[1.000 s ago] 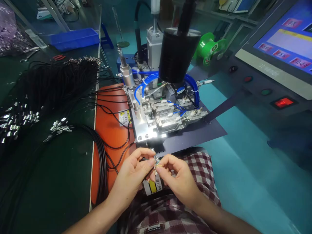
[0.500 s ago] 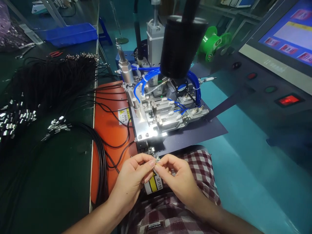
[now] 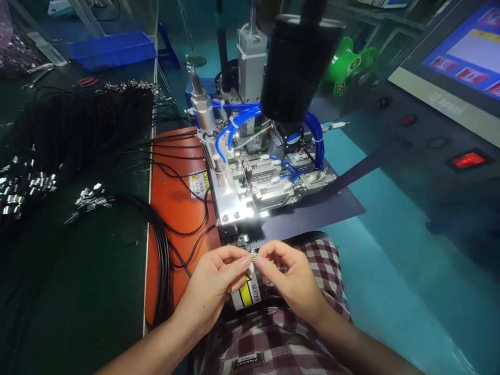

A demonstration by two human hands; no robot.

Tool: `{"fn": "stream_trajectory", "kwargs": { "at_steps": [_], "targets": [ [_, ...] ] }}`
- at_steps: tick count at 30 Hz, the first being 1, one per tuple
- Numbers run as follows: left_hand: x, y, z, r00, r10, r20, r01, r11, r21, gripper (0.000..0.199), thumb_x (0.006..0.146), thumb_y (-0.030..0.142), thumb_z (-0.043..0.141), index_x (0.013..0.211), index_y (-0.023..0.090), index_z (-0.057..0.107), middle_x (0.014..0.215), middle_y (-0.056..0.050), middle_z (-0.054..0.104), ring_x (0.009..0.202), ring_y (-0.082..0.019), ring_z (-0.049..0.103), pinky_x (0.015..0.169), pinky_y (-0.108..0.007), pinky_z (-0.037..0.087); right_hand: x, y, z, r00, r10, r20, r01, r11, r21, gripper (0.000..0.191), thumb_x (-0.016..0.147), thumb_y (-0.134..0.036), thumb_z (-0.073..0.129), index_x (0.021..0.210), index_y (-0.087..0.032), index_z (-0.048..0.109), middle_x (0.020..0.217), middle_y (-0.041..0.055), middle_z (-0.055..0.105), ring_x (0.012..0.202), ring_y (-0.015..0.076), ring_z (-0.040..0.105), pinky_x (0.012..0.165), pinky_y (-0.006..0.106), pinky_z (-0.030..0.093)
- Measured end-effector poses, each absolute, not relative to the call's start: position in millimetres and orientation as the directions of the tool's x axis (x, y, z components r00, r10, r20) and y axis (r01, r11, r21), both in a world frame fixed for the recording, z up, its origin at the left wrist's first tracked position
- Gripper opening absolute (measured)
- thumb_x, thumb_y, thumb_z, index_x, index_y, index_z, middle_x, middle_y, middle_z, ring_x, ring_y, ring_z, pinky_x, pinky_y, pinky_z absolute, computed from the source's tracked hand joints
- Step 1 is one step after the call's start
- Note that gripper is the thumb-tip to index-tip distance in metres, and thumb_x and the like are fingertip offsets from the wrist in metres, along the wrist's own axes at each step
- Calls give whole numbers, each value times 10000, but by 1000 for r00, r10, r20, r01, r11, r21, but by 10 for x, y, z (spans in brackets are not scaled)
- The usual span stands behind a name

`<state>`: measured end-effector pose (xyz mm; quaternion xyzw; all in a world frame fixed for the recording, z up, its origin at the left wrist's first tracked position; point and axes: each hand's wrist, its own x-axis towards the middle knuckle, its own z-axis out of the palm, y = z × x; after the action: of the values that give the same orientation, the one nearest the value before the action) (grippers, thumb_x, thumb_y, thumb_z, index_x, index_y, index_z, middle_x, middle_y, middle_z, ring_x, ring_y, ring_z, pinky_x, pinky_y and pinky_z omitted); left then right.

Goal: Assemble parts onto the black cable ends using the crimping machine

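Thumb and forefinger of my left hand are pinched together, and so are those of my right hand. The fingertips nearly meet over thin wires, light-coloured and very small, gripped from both sides. Most of their length is hidden by the fingers. Just beyond the fingertips sits the small metal fixture at the near end of the machine. Below the hands shows a white label with a yellow arrow. Black cables curve over the orange mat to the left of my left hand.
Ahead stands the metal machine with blue air tubes; a black lamp-like cylinder hangs above it. Bundled black cables with shiny ends cover the left bench. A control panel is at right, a green spool behind.
Both hands have shifted very slightly right and up, and my right fingers have drawn a little away from the left ones. Both pinches stay closed on the wires.
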<state>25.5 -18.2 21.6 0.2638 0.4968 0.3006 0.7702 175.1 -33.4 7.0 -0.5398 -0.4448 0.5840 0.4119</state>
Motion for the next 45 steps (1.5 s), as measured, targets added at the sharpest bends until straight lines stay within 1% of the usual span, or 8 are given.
{"fn": "stream_trajectory", "kwargs": {
  "at_steps": [3, 10, 14, 24, 33, 39, 43, 45],
  "targets": [
    [260, -183, 224, 305, 724, -618, -178, 681, 710, 184, 727, 286, 705, 748, 117, 636, 497, 55, 417, 460, -35, 295, 434, -166, 191, 1762, -341, 62, -78, 968, -239, 28, -237, -971, 159, 809, -258, 582, 680, -176, 541, 592, -33, 491, 528, 101, 433, 509, 226, 373],
    [268, -170, 245, 301, 724, -620, -141, 677, 722, 192, 689, 256, 726, 746, 126, 597, 489, 83, 366, 446, -26, 261, 417, -157, 171, 1752, -356, 72, -67, 973, -221, 41, -218, -975, 156, 827, -231, 559, 685, -178, 525, 611, -32, 487, 539, 97, 428, 511, 222, 375],
    [264, -193, 227, 295, 733, -612, -124, 665, 736, 195, 712, 276, 705, 733, 129, 579, 492, 83, 355, 452, -31, 256, 421, -160, 171, 1736, -366, 72, -68, 975, -210, 49, -207, -977, 155, 831, -233, 556, 690, -176, 527, 625, -28, 490, 546, 96, 427, 513, 221, 373],
    [289, -185, 274, 283, 733, -618, -132, 668, 732, 176, 729, 259, 669, 699, 121, 565, 484, 81, 359, 451, -35, 240, 417, -172, 157, 1808, -329, 48, -134, 951, -280, -69, -291, -954, 133, 820, -264, 570, 739, -159, 561, 617, -27, 498, 544, 96, 440, 513, 218, 378],
    [274, -203, 255, 300, 751, -587, -159, 647, 746, 178, 745, 264, 665, 709, 128, 557, 487, 88, 340, 451, -32, 238, 421, -171, 159, 1795, -327, 89, -131, 957, -259, 31, -257, -966, 79, 754, -220, 629, 754, -151, 591, 637, -23, 533, 571, 101, 462, 546, 220, 392],
    [249, -209, 201, 328, 749, -576, -120, 637, 761, 159, 767, 255, 651, 748, 128, 559, 531, 79, 366, 463, -32, 255, 427, -176, 166, 1801, -334, 95, -157, 954, -254, 68, -247, -967, 147, 822, -234, 551, 694, -165, 534, 579, -41, 477, 529, 97, 437, 519, 221, 375],
    [252, -208, 196, 362, 734, -574, -91, 641, 762, 148, 760, 245, 652, 763, 124, 568, 580, 57, 437, 469, -30, 280, 431, -180, 176, 1819, -375, 80, -139, 969, -202, 122, -186, -975, 153, 843, -226, 531, 700, -171, 523, 626, -36, 473, 559, 95, 418, 527, 215, 364],
    [254, -210, 199, 360, 736, -573, -85, 637, 766, 146, 762, 246, 648, 754, 126, 565, 576, 59, 434, 467, -30, 277, 430, -181, 176, 1816, -383, 64, -135, 968, -212, 112, -198, -974, 157, 847, -234, 532, 704, -171, 521, 632, -35, 474, 563, 94, 419, 527, 213, 363]
  ]
}}
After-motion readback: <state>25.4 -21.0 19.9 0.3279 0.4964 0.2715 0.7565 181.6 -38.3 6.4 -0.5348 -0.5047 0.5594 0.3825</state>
